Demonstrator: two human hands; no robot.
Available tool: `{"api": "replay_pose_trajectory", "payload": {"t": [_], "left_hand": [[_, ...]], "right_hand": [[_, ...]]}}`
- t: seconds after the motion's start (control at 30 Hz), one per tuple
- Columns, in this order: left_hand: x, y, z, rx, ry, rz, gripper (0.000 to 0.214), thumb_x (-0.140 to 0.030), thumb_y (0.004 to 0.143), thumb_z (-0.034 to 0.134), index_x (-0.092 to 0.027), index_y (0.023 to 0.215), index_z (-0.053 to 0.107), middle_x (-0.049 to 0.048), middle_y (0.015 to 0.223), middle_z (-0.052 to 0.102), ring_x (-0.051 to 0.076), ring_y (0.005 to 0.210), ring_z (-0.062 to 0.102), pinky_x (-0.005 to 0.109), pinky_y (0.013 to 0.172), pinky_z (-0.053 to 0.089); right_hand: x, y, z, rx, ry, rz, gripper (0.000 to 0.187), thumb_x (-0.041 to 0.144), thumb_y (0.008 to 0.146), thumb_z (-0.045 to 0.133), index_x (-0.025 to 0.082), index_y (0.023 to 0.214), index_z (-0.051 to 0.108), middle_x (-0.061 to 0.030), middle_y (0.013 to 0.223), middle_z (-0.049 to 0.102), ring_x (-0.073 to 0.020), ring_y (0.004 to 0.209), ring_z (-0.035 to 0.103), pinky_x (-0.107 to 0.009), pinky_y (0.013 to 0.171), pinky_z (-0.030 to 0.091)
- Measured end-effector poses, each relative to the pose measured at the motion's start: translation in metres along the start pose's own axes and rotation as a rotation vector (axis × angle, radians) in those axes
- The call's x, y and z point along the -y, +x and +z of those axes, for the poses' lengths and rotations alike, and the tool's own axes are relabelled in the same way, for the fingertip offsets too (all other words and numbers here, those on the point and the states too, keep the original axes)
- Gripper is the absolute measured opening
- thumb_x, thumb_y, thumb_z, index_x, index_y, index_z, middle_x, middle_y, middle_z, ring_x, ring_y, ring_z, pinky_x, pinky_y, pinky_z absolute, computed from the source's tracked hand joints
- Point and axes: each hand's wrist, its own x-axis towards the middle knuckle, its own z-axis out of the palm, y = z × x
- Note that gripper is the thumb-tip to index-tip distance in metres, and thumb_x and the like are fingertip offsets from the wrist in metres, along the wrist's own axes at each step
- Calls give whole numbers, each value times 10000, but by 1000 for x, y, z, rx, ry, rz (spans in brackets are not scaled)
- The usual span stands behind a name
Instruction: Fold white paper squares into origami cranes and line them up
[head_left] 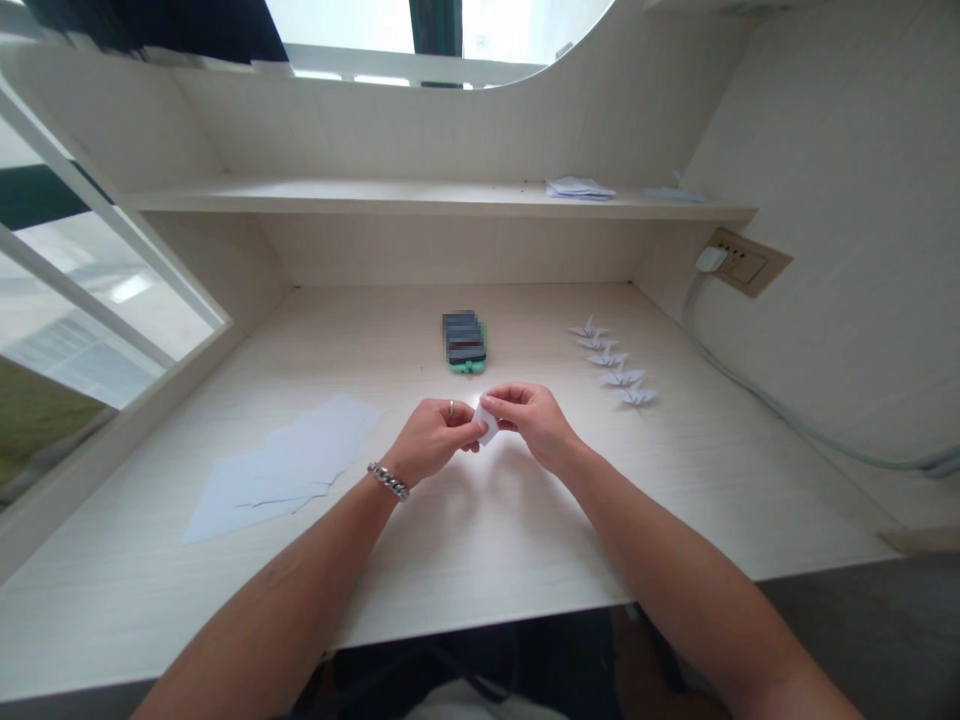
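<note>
In the head view, you have a small folded piece of white paper (487, 422) pinched between both hands, above the desk (750, 490) and in front of your body. Your left hand (430, 438) grips its left side between thumb and fingers; your right hand (534, 424) pinches its upper right part. Both touch it, so neither is nearer. The part that shows is longer away from you than across, its top leaning slightly left; your fingers hide the rest.

The phone (466, 345) lies just beyond your hands. Loose sheets (319, 435) overlap to your left, and five paper cranes (624, 379) stand in a slanting row to your right. As for what holds things, the shelf (360, 195) bears a paper stack (580, 188), and the wall socket (752, 263) holds a white plug (710, 260).
</note>
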Motion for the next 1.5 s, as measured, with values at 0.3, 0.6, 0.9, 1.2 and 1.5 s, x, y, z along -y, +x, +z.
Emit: {"api": "replay_pose_trajectory", "payload": {"t": [0.3, 0.6, 0.9, 1.2, 1.5], "left_hand": [[2, -1, 1, 64, 65, 37, 204, -298, 738, 667, -146, 603, 678, 49, 556, 663, 139, 521, 590, 245, 541, 432], [-1, 0, -2, -15, 1, 12, 229, -337, 727, 692, -135, 621, 680, 47, 551, 655, 135, 519, 579, 244, 539, 430], [-3, 1, -1, -31, -34, -1, 270, -379, 710, 710, -139, 594, 668, 43, 526, 644, 130, 499, 574, 237, 513, 436], [-1, 0, -1, -4, -43, -18, 262, -367, 723, 709, -136, 605, 670, 45, 536, 645, 130, 511, 587, 236, 530, 449], [1, 4, -5, -74, -243, -46, 262, -370, 676, 756, -121, 718, 689, 37, 624, 649, 119, 566, 575, 245, 571, 454]], "right_hand": [[4, -2, -3, 35, -15, -24, 286, 397, 581, 796, 152, 654, 668, -11, 618, 642, -139, 587, 577, -308, 621, 478], [4, -1, -5, 79, -94, -1, 327, 470, 633, 755, 161, 707, 675, -18, 666, 655, -139, 632, 592, -262, 582, 451], [-7, 6, -7, 76, -161, -123, 307, 439, 621, 764, 154, 642, 650, -7, 576, 625, -120, 551, 548, -264, 564, 423], [-5, 4, -7, 109, -184, -79, 273, 405, 608, 761, 149, 622, 666, -13, 576, 642, -119, 548, 561, -258, 563, 423], [-7, 5, -7, 125, -198, -26, 245, 375, 605, 755, 143, 632, 681, -3, 552, 613, -105, 513, 519, -251, 529, 407]]}}
